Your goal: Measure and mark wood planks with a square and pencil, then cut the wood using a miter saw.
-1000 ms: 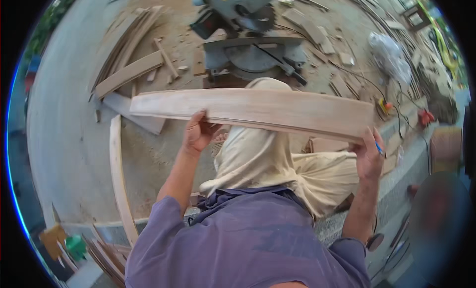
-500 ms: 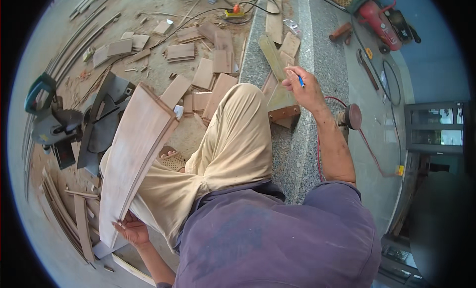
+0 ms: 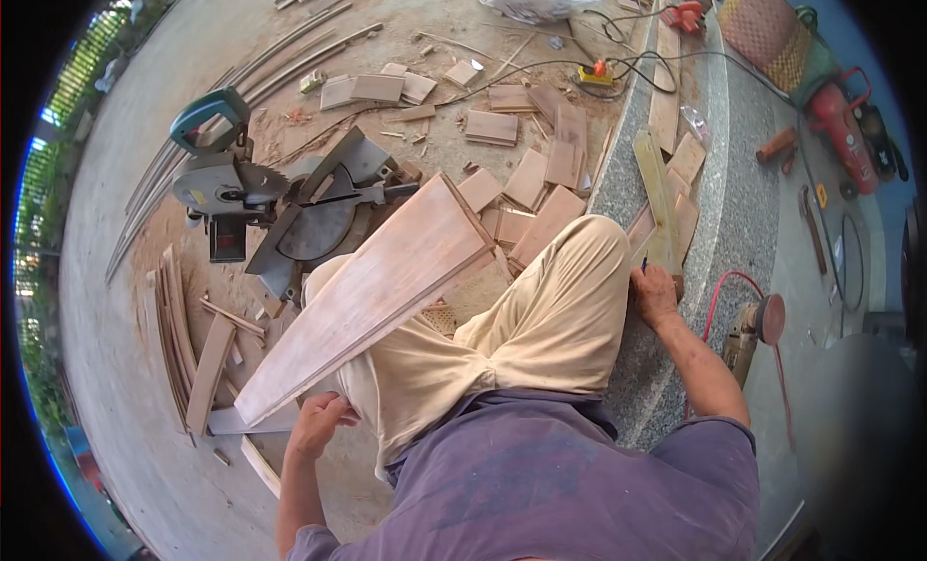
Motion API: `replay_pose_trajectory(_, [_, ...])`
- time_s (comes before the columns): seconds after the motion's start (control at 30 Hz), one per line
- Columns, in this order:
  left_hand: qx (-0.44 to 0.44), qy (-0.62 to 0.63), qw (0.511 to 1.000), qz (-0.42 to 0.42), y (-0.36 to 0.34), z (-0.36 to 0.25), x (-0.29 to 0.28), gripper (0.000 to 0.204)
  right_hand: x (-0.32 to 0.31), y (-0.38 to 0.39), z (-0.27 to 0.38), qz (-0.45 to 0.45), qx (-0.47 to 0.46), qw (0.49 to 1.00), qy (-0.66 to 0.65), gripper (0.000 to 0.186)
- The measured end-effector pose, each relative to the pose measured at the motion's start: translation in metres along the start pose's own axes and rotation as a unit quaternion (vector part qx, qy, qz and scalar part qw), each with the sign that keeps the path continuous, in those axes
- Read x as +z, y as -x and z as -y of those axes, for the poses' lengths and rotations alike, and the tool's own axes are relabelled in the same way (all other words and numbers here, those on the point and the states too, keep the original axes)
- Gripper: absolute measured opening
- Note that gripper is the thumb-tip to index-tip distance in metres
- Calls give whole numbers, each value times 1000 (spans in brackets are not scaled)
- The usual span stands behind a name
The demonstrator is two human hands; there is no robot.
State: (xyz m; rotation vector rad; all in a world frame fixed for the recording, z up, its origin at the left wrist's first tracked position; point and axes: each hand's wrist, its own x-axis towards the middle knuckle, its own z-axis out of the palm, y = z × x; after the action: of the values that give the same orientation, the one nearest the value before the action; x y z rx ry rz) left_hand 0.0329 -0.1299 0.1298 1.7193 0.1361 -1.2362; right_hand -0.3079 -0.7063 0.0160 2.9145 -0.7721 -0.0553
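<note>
A long pale wooden board (image 3: 365, 300) lies diagonally across my left thigh. My left hand (image 3: 321, 424) is just below its narrow end, fingers loosely bent and apart, holding nothing. At my right side, my right hand (image 3: 655, 295) grips a blue pen (image 3: 644, 266) beside an olive-green straight piece (image 3: 652, 184) on the granite step (image 3: 724, 194). A sander (image 3: 770, 320) with a round pad and red hose stands just right of that hand.
A mitre saw (image 3: 323, 218) is ahead-left. Wood offcuts (image 3: 491, 128) and long strips (image 3: 172, 329) are scattered over the dusty floor (image 3: 116, 368). Cables run to a yellow power strip (image 3: 594, 78). A red compressor (image 3: 835, 126) and a woven mat (image 3: 758, 35) sit at back right.
The board went from held level in both hands to lying across my left thigh. My left hand has let go. My right hand moved down beside the olive-green piece. The view has swung rightward.
</note>
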Motion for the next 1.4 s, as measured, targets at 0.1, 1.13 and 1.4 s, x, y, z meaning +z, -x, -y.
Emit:
replay_pose_trajectory(0.1, [43,-196,979,26,23,-31,6,33,-15,-10,-15,42,-32,998,-44,33])
replay_pose_trajectory(1.13, [533,21,833,-150,52,-145,37,36,-205,2,225,-182,-121,787,-577,42])
replay_pose_trajectory(1.4, [628,-406,618,-244,6,-132,110,30,-221,-96,225,50,65,527,-846,48])
